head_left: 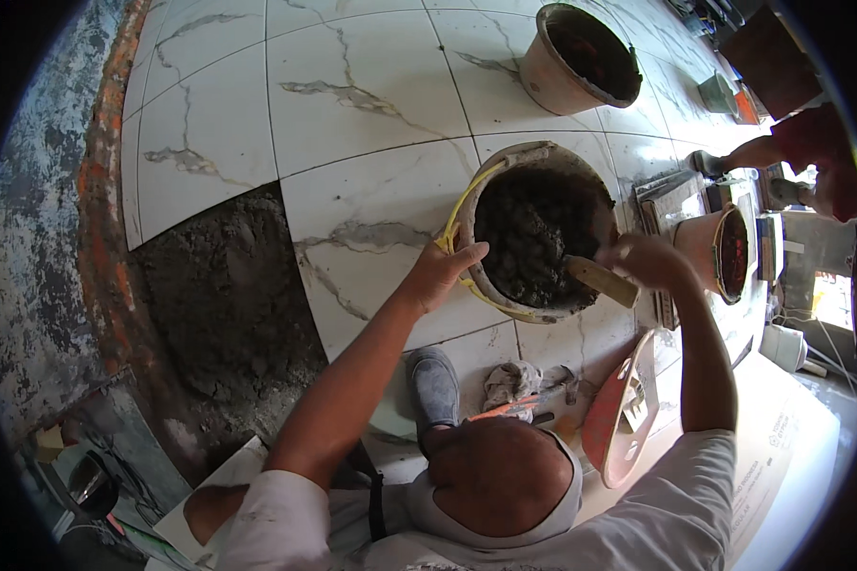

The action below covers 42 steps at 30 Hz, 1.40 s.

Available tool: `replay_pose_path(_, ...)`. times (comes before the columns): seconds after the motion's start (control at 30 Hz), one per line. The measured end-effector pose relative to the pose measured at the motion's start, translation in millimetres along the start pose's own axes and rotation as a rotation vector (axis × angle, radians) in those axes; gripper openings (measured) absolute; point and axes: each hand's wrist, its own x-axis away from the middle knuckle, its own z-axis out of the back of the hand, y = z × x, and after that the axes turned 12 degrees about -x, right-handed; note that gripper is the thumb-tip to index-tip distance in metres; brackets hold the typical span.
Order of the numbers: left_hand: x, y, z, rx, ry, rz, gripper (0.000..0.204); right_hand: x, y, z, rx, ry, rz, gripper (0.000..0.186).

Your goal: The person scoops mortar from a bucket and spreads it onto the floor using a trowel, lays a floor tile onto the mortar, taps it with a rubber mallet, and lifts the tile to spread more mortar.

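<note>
A bucket (pixel 497 158) of dark wet mortar (pixel 533 238) stands on the marbled tiles in front of me, its yellow handle (pixel 464 202) hanging along the left side. My left hand (pixel 445 274) grips the bucket's left rim, thumb over the edge. At the opposite rim is my right hand (pixel 649 262), smeared by motion, so its fingers cannot be made out. Just below it, a flat wooden piece (pixel 602 282), perhaps a tool handle, slants from the mortar over the rim. Whether the right hand touches it is unclear.
Left of the tiles lies a bed of dark mortar (pixel 224 295) beside a worn wall (pixel 43 190). Another bucket (pixel 543 76) stands farther off. At right are stacked tiles (pixel 667 200), a third bucket (pixel 697 249), a reddish basin (pixel 611 419) and another person's leg (pixel 757 154).
</note>
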Motion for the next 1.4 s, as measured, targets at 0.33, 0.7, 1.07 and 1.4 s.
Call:
replay_pose_path(0.33, 205, 99, 161, -1.078, -0.041, 0.253, 0.071, -7, -13, -55, 0.387, -0.119, 0.610, 0.013)
replay_pose_path(0.7, 463, 173, 195, -0.857, 0.646, 0.287, 0.070, 54, -8, -49, -0.140, 0.082, 0.399, 0.043)
replay_pose_path(1.07, 467, 168, 180, -0.785, 0.618, 0.370, 0.071, 60, -21, 13, 0.796, 0.393, 0.098, 0.025)
replay_pose_path(1.4, 231, 135, 110, -1.025, -0.042, 0.072, 0.064, 34, -35, -38, 0.758, 0.321, 0.288, 0.013)
